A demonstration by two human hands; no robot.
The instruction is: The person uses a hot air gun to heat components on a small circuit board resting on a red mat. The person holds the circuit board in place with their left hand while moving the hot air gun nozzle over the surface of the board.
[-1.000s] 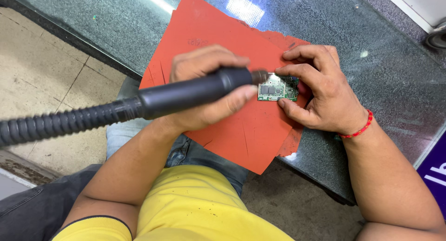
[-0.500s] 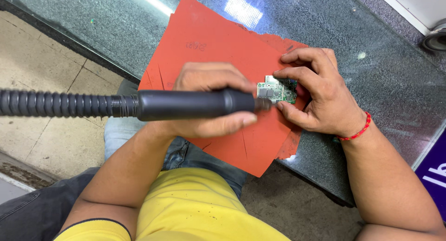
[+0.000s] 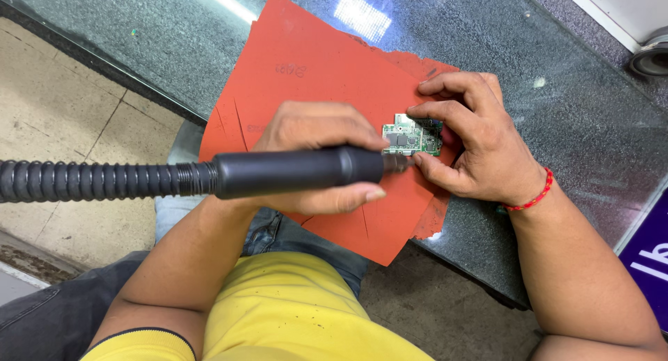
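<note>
A: State the grip of each hand.

B: The left hand (image 3: 316,156) is wrapped fully closed around the black cylindrical handpiece (image 3: 299,172), thumb beneath, fingers over the top. A black ribbed hose (image 3: 90,181) runs from its rear past the desk's near edge to the left. The metal nozzle at its front meets the lower edge of the small green circuit board (image 3: 412,135). The right hand (image 3: 480,142) pinches that board: fingertips on its upper right side, thumb against its lower right corner.

A: Location of the board?

B: Flat on the torn red-orange rubber mat (image 3: 306,69), near the mat's right edge. The mat overhangs the desk's near edge.

A: Surroundings?

B: The dark speckled stone desk (image 3: 570,124) has a glossy top with light reflections. A red thread bracelet (image 3: 532,197) circles the right wrist. Beige floor tiles (image 3: 62,117) lie below; the person's yellow shirt (image 3: 292,312) fills the bottom.
</note>
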